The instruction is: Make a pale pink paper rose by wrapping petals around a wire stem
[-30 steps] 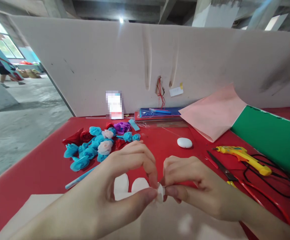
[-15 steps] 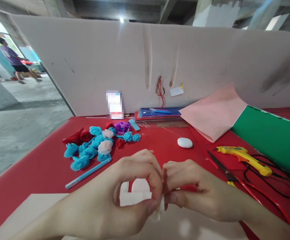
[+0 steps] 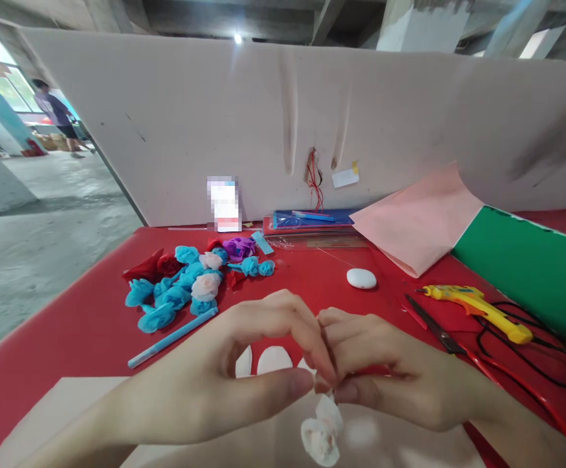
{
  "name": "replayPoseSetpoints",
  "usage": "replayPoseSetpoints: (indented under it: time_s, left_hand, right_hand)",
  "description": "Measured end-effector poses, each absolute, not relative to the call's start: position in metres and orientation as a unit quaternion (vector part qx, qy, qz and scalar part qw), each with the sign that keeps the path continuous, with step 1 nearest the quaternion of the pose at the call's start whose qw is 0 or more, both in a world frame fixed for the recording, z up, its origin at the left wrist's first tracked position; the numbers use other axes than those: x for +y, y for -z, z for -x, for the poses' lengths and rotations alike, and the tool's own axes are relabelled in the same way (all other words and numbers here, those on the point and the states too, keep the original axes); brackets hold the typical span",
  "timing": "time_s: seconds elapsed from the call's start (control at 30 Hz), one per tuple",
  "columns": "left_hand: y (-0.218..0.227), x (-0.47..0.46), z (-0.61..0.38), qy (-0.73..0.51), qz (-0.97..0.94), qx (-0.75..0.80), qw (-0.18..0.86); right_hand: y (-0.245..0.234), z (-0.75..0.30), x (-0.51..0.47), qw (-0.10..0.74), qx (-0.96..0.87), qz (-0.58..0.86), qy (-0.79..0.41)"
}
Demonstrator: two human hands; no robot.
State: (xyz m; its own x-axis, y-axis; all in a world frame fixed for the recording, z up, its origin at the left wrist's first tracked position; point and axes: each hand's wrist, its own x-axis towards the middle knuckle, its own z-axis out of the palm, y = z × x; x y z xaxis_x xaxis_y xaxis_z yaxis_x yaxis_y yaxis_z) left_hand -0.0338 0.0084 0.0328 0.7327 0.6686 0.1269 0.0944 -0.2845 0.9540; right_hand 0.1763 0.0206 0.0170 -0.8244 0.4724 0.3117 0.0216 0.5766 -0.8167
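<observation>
A small cream-white paper flower [image 3: 321, 439] hangs head down over the beige sheet. My right hand [image 3: 385, 364] pinches it at its base, thumb against curled fingers. My left hand [image 3: 258, 364] meets the right one there, its thumb and index finger closed about the same narrow base; the exact contact is partly hidden. Behind the hands lie rounded white paper petals [image 3: 275, 359], some of them partly covered by my fingers. Beneath my forearms spreads the beige sheet [image 3: 43, 416].
Blue, red, pink and purple paper flowers [image 3: 173, 298] are heaped at left, beside a blue pen [image 3: 173, 338]. To the right lie scissors [image 3: 438, 331], a yellow glue gun [image 3: 482, 309] and its black cord. A white oval case [image 3: 361, 278] sits beyond my hands. Someone [image 3: 56, 110] stands far left.
The white strip seen inside my left hand's curve is gone from there. The flower has come into view below my fingers, and my left fingertips have shifted right. The distant person has moved right.
</observation>
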Motion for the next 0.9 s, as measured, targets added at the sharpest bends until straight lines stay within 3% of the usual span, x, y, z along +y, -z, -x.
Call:
replayPoseSetpoints:
  time_s: [0.2,0.4,0.9]
  left_hand:
    - [-0.035,0.002,0.03,-0.253,-0.762,0.27,0.531]
    - [-0.031,0.003,0.029,-0.221,-0.783,0.28,0.51]
    - [-0.023,0.004,0.03,-0.277,-0.7,0.209,0.625]
  right_hand:
    - [-0.016,-0.178,0.025,0.264,-0.878,0.106,-0.384]
    - [-0.016,-0.175,0.028,0.241,-0.875,0.094,-0.409]
    - [-0.014,-0.179,0.026,0.282,-0.827,0.114,-0.472]
